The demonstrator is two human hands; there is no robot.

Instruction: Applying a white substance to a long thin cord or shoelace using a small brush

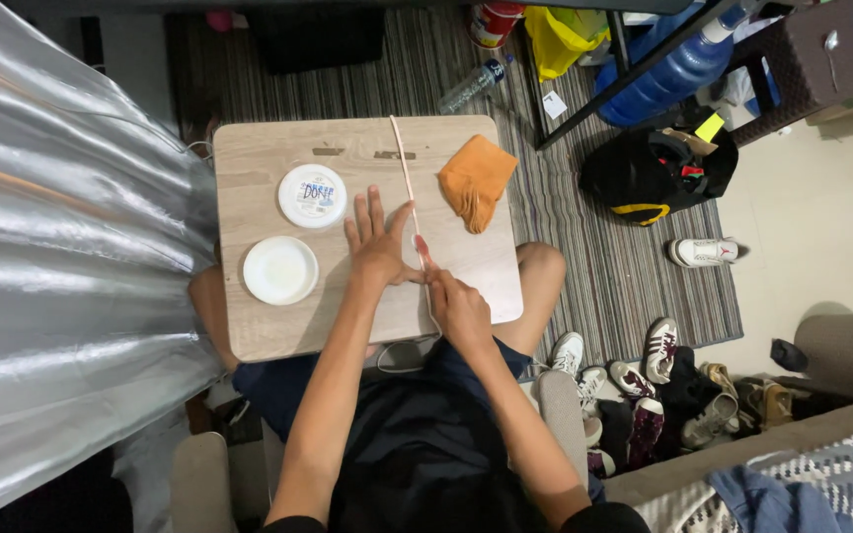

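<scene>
A small wooden lap table (pixel 269 326) rests over my knees. My left hand (pixel 379 242) lies flat on its top with fingers spread, pressing beside a long thin pale stick (pixel 404 163) that runs from the far edge toward me. My right hand (pixel 456 301) pinches the near part of that stick, index finger stretched along it. A folded orange cloth (pixel 476 180) sits to the right of the stick. A round white lid with blue print (pixel 312 195) and an open white round tub (pixel 280 269) lie to the left of my left hand.
A striped rug (pixel 624 257) covers the floor beyond the table. A shiny silver sheet (pixel 61 257) fills the left. A black bag (pixel 656 173), a plastic bottle (pixel 474 87), a large blue water jug (pixel 678 69) and several shoes (pixel 644 380) lie to the right.
</scene>
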